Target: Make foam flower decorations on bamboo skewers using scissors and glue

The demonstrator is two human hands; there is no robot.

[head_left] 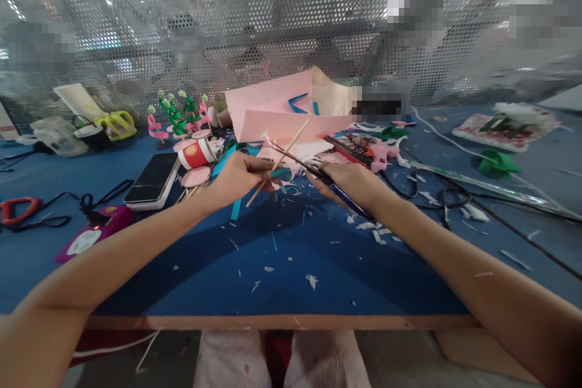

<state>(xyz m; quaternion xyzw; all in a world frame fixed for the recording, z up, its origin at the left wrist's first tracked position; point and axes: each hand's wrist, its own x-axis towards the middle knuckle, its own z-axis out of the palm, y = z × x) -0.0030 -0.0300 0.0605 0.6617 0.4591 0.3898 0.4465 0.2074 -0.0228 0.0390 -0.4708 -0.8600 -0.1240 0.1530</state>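
Note:
My left hand (240, 179) is closed on a thin wooden stick (293, 140), which slants up to the right past the fingertips. A small piece of teal paper (280, 173) is also at those fingertips. In my right hand (348, 185) is a pair of scissors (300, 162) with dark blades and a blue handle. Its blades point up and left, crossing the stick in view; whether they touch it I cannot tell. Pink paper sheets (273, 100) lie just beyond both hands. Paper scraps (311, 280) are scattered over the blue table (291, 297).
Left of my hands are a red-and-white paper cup (199, 153), a phone-like black device (153, 179), a purple box (93, 233) and pink-and-green paper plants (175, 115). A hot glue gun (375, 154) and black cables (448, 194) lie to the right. A perforated metal screen (291, 24) stands behind.

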